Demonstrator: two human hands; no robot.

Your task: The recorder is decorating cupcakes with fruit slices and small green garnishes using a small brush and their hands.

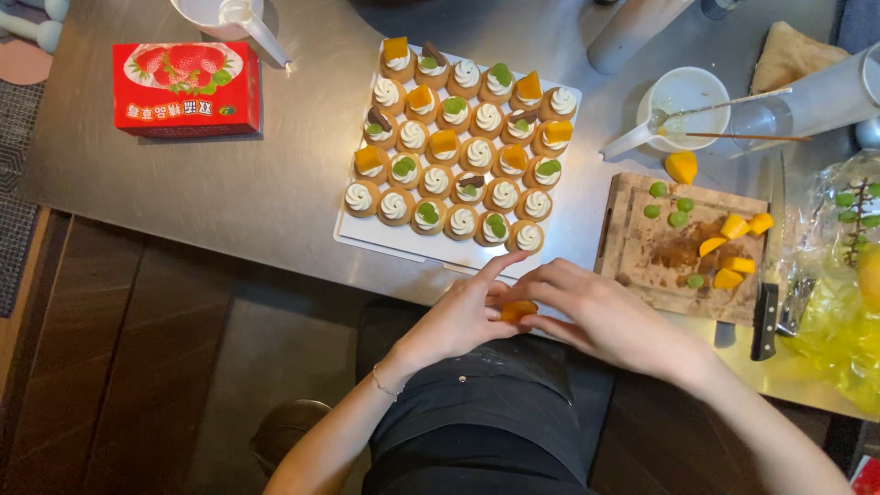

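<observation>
I have both hands together at the near edge of the worktop (257, 183), and a small orange fruit piece (517, 310) sits pinched between them. My left hand (463, 316) cups it from below and from the left, index finger stretched forward past it, while my right hand (587, 307) closes over it from the other side with the fingertips meeting on the piece. I judge this two-handed hold is there because the piece is small and slippery, so one hand steadies while the other works it.

Just beyond my fingertips lies the white tray (385, 240) of cream-topped tartlets (458, 137), set in tight rows; some carry orange wedges, some green grape halves, some only cream, and the nearest row is mostly bare, within easy reach.

To the right of my right hand is the wooden cutting board (660, 266), with more orange fruit chunks (738, 243) and green grape halves (674, 206) kept close at hand, and a black-handled knife (764, 321) laid along its far side. Further right is a clear bag of grapes (848, 266). Beyond the board stands a white bowl (683, 103) with a spoon. Far off to my left rests a red strawberry box (186, 87).
</observation>
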